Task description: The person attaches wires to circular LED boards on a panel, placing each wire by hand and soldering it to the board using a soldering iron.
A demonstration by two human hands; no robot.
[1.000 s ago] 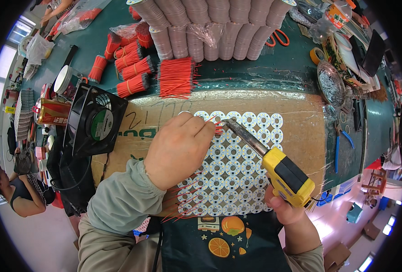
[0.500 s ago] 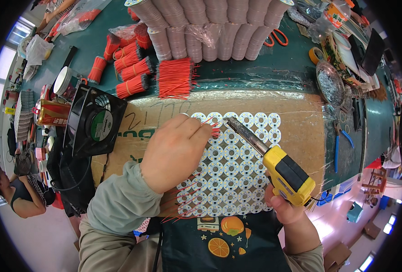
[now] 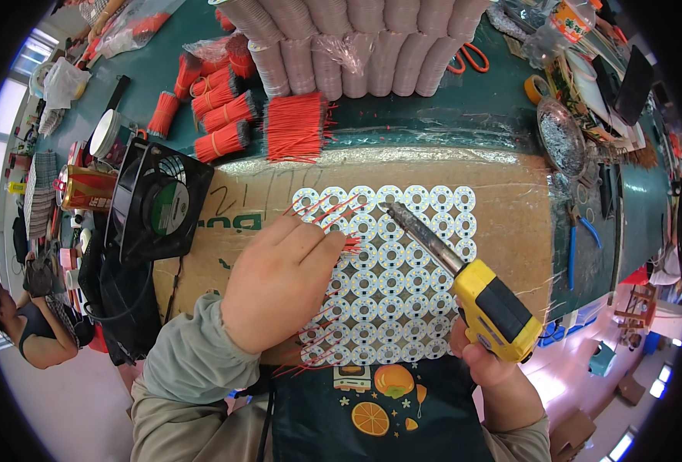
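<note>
Cardboard (image 3: pixel 514 208) lay under white rings (image 3: pixel 400 281). The yellow soldering gun (image 3: pixel 499 308) sat snug in the curled right hand (image 3: pixel 483 358). The left hand (image 3: pixel 283 277) pinched red wires (image 3: pixel 352 245) over the rings. Joining wires seemed the job; the next move needed a steady wire and tip (image 3: pixel 391 209).

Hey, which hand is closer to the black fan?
Left. The left hand is right of the fan and lower in view; the right hand, holding the soldering gun, is much farther right.
</note>
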